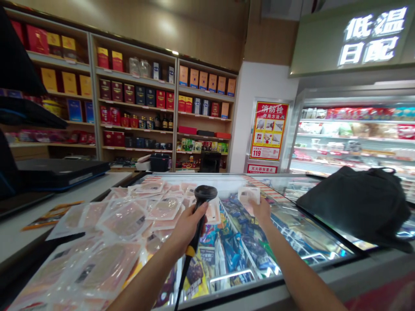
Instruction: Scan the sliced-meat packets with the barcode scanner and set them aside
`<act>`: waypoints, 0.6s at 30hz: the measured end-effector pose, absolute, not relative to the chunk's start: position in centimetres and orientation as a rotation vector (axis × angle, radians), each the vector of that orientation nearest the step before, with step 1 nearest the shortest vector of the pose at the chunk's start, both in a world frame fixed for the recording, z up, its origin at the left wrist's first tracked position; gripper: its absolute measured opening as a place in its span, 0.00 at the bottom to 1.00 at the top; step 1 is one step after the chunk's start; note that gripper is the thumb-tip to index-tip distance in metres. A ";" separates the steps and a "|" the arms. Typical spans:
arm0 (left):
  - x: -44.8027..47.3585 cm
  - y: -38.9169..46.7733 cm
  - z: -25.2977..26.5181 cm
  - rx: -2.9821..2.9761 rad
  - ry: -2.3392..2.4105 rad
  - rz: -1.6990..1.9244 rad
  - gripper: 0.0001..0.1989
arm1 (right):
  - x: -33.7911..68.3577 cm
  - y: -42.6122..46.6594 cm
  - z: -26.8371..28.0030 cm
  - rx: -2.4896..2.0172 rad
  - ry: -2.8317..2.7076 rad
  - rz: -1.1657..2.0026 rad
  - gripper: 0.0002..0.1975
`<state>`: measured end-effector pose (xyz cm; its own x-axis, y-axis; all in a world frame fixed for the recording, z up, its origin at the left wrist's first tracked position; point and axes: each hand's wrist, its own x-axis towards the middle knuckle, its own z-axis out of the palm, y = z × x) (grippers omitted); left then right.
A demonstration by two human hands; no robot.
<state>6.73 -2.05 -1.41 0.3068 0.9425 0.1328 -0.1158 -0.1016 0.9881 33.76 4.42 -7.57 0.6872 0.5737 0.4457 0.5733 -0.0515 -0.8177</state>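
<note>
My left hand [188, 222] is wrapped around the handle of a black barcode scanner [205, 193], held upright with its head at the top and its cord trailing down toward me. My right hand [262, 214] pinches a small flat clear plastic packet [247, 195] by its right side, above the freezer's glass lid. What is inside that packet is blurred. To the left of the scanner, many similar flat sealed packets [123, 219] with pale pinkish contents lie overlapping on the glass. One packet [213, 211] rests just behind the scanner's handle.
Bagged frozen goods [223, 255] show through the chest freezer's glass. A dark cloth bag [355, 207] sits on the freezer at right. On the left counter [19, 242] stands black equipment [61, 172]. Shelves of boxed goods [136, 95] and a lit refrigerated display [353, 138] stand behind.
</note>
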 end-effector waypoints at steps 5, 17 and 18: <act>4.8 -2.8 -1.3 1.359 0.804 1.091 0.15 | 29.7 4.7 -5.9 -1.282 -0.925 0.274 0.20; 3.0 -3.8 -1.4 1.437 0.765 1.072 0.15 | 25.3 5.9 -5.4 -1.308 -0.929 0.447 0.23; 2.9 -3.7 -1.4 1.441 0.755 1.066 0.15 | 25.3 5.9 -5.5 -1.319 -0.933 0.439 0.23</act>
<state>2.89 -3.68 -1.44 0.3842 0.9029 0.1928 -0.1171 -0.1595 0.9802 25.29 5.92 -5.49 0.5816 0.7453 0.3260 0.2234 0.2390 -0.9450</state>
